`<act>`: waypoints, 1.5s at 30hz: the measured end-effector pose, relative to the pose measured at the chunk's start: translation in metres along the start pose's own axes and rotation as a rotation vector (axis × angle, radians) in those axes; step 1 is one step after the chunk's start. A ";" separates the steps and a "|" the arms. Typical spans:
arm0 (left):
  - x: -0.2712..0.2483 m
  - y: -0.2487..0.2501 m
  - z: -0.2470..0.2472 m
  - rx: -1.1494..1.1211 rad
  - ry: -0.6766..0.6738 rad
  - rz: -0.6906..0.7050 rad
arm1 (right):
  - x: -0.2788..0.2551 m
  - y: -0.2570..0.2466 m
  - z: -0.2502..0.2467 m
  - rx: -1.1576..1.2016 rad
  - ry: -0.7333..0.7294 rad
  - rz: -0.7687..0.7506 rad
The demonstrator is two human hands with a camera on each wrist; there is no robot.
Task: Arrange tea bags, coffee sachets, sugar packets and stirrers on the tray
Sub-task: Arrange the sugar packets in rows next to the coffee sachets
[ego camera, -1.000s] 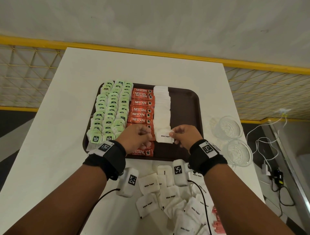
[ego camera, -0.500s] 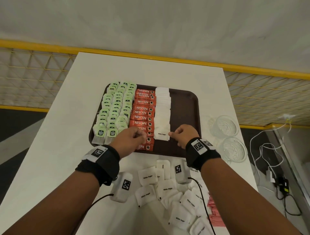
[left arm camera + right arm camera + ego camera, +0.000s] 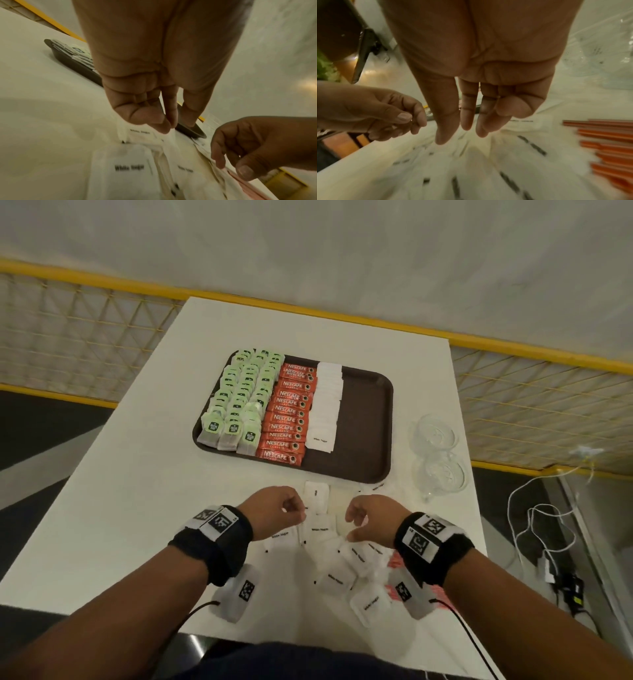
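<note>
Table (image 3: 130,508): a white rectangular top that carries everything else.
Tray (image 3: 370,419): dark brown with rounded corners, at the far middle of the table; its right part is bare.
Tea bags (image 3: 239,398): green-tagged, in three columns filling the tray's left side.
Coffee sachets (image 3: 291,412): red, stacked in one column just right of the tea bags.
Sugar column (image 3: 325,405): white packets in a line beside the coffee sachets on the tray.
Loose sugar packets (image 3: 337,578): a scattered white pile on the table, nearer than the tray, under both hands.
Stirrers (image 3: 607,135): orange sticks lying right of the pile.
Glass cups (image 3: 440,455): two, clear, right of the tray.
Left hand (image 3: 274,513): over the pile, fingers curled, fingertips pinching the edge of one packet (image 3: 142,135).
Right hand (image 3: 375,520): over the pile, fingers loosely extended downward, holding nothing.
</note>
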State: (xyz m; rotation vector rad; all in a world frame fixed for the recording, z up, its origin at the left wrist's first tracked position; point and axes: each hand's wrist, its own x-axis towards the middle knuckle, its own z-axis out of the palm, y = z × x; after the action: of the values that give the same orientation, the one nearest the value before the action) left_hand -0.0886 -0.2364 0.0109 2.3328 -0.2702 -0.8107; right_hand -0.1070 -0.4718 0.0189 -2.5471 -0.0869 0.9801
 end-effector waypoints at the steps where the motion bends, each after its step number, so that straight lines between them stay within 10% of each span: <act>1: -0.003 0.004 0.006 0.015 -0.020 -0.010 | -0.003 0.003 0.004 -0.037 -0.010 -0.004; 11: -0.018 0.039 0.063 0.325 -0.058 0.013 | -0.035 0.020 0.030 -0.277 0.089 0.038; 30: -0.014 0.063 0.087 0.629 -0.049 -0.102 | -0.037 0.030 0.052 0.084 0.193 0.037; 45: -0.014 0.028 0.044 -0.302 -0.040 -0.099 | -0.022 0.033 0.013 0.915 0.130 -0.017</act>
State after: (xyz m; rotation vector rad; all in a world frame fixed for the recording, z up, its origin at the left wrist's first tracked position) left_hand -0.1259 -0.2749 0.0090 2.0610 -0.0442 -0.8809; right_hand -0.1351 -0.5017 0.0106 -1.7428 0.3083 0.6268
